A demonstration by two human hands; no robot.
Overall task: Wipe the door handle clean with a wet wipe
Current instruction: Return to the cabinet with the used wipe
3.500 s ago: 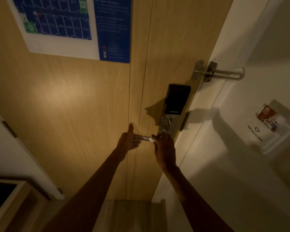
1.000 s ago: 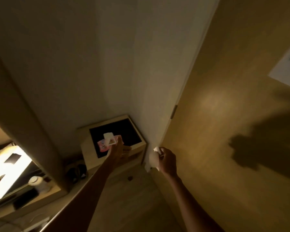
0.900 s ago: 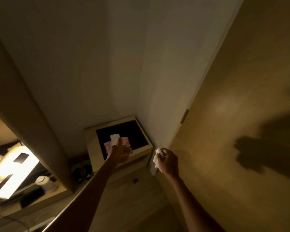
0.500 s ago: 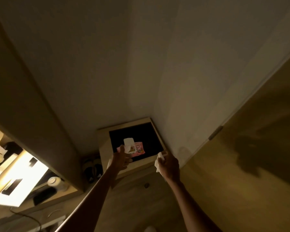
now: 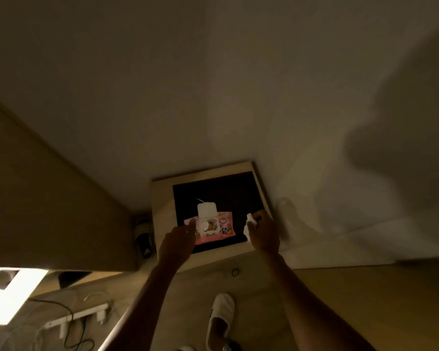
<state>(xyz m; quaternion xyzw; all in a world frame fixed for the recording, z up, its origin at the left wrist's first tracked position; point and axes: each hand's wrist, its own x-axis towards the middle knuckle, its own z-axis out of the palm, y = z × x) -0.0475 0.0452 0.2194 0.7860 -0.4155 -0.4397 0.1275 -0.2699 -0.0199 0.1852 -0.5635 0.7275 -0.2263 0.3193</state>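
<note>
While right hand (image 5: 262,234) pinches a crumpled wet wipe (image 5: 249,220), left hand (image 5: 179,239) looks loosely open, fingertips touching the pink wipes pack (image 5: 213,228), I think.

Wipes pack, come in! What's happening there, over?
Left hand at pink pack, lid flipped open, grip unclear. Right hand shut on used wipe. Pack sits on small stand. Door handle out of view. Nothing blocking.
</note>
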